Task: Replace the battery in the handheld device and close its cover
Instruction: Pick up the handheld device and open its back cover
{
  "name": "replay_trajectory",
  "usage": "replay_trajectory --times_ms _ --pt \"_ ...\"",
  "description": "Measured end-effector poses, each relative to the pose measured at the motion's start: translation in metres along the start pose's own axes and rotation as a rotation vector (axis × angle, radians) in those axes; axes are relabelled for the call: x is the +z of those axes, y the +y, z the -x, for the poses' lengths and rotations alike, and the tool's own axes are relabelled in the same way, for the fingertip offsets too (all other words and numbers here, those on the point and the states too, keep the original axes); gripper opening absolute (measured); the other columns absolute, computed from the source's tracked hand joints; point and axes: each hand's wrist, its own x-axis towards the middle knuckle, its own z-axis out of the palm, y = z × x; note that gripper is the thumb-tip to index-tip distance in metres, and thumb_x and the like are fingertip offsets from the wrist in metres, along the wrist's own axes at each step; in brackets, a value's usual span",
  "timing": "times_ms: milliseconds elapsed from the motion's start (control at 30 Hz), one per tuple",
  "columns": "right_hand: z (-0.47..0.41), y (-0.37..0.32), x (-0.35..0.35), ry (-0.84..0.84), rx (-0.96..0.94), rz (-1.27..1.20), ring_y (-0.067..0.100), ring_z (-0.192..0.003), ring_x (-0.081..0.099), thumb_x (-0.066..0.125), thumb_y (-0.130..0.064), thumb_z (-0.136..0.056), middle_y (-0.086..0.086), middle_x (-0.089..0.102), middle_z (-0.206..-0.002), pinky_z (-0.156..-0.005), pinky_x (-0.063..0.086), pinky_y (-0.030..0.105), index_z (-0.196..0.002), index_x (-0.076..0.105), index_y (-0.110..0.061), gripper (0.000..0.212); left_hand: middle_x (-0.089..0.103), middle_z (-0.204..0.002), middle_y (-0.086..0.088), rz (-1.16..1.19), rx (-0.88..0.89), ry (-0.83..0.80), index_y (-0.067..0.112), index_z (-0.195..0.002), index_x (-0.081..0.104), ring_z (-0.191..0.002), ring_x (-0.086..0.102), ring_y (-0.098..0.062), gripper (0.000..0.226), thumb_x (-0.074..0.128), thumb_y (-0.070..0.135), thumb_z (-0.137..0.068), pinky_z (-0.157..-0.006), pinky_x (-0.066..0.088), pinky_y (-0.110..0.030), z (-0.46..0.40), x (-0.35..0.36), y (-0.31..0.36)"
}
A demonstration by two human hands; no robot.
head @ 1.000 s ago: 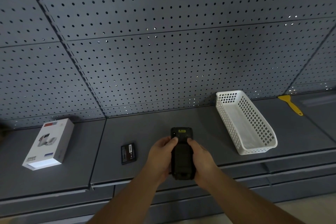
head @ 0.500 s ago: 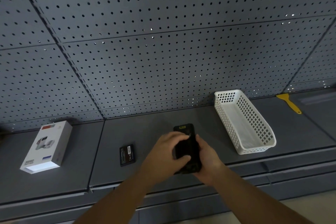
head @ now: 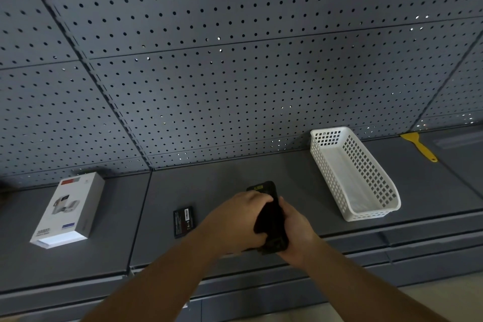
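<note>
A black handheld device [head: 269, 219] is held upright over the front of the grey shelf [head: 230, 185], its back toward me, a yellow label near its top. My left hand [head: 235, 219] wraps over its left side with fingers across the back. My right hand [head: 296, 230] cups its right side and bottom. A loose black battery [head: 183, 221] lies flat on the shelf to the left of my hands. Whether the cover is on or off is hidden by my fingers.
A white boxed product [head: 69, 210] lies on the shelf at the left. A white perforated plastic basket [head: 352, 172] stands to the right. A yellow scraper [head: 419, 146] lies at the far right. Grey pegboard [head: 235, 73] rises behind the shelf.
My left hand moved from the device's upper left edge to wrap across its back. The device tilted slightly to the right. The battery stayed on the shelf.
</note>
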Motion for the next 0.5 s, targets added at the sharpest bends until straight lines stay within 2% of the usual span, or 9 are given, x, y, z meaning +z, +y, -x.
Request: replay_trajectory --times_ms 67,133,267,367,433,500 --pt "-0.002 0.002 0.0 -0.015 0.007 -0.01 0.04 -0.095 0.072 0.034 -0.048 -0.112 0.026 0.079 -0.102 -0.089 0.055 0.051 -0.097 0.088 -0.005 0.07 0.054 -0.14 -0.001 -0.012 -0.015 -0.01 0.025 -0.141 0.049 -0.128 0.051 -0.02 0.069 0.072 0.035 -0.077 -0.107 0.048 -0.038 -0.001 -0.001 -0.002" --pt "-0.002 0.004 0.002 -0.014 0.007 -0.018 0.04 -0.095 0.073 0.035 -0.047 -0.112 0.025 0.08 -0.104 -0.088 0.056 0.051 -0.109 0.082 -0.005 0.063 0.049 -0.142 0.0 0.0 -0.023 -0.022 0.027 -0.144 0.045 -0.128 0.051 -0.018 0.073 0.073 0.037 -0.078 -0.106 0.049 -0.037 -0.002 -0.001 -0.004" --pt "-0.004 0.003 0.003 -0.006 0.007 -0.032 0.042 -0.115 0.073 0.036 -0.05 -0.111 0.023 0.076 -0.129 -0.092 0.061 0.054 -0.132 0.073 -0.01 0.058 0.04 -0.143 0.005 0.095 -0.07 -0.013 0.029 -0.15 0.037 -0.122 0.054 -0.017 0.079 0.074 0.037 -0.081 -0.1 0.054 -0.034 -0.003 -0.003 -0.008" --pt "-0.005 0.002 0.004 -0.027 -0.007 -0.042 0.044 -0.111 0.07 0.035 -0.05 -0.111 0.029 0.072 -0.133 -0.093 0.055 0.06 -0.136 0.07 -0.007 0.061 0.04 -0.14 0.006 0.145 -0.09 0.021 0.027 -0.147 0.045 -0.12 0.055 -0.015 0.066 0.072 0.035 -0.087 -0.102 0.052 -0.033 -0.005 -0.007 -0.009" --pt "-0.006 0.002 0.003 -0.035 -0.013 -0.041 0.043 -0.103 0.07 0.035 -0.051 -0.111 0.031 0.072 -0.132 -0.087 0.056 0.058 -0.136 0.07 -0.006 0.061 0.045 -0.134 0.004 0.173 -0.078 0.027 0.027 -0.14 0.052 -0.117 0.055 -0.014 0.053 0.071 0.031 -0.09 -0.103 0.049 -0.031 -0.007 -0.011 -0.01" --pt "-0.006 0.001 0.003 -0.044 -0.017 -0.032 0.043 -0.104 0.071 0.036 -0.051 -0.111 0.03 0.073 -0.131 -0.084 0.057 0.057 -0.134 0.071 -0.007 0.061 0.055 -0.126 0.006 0.23 -0.071 0.019 0.031 -0.13 0.056 -0.11 0.058 -0.012 0.041 0.069 0.028 -0.091 -0.097 0.051 -0.029 -0.007 -0.014 -0.012"
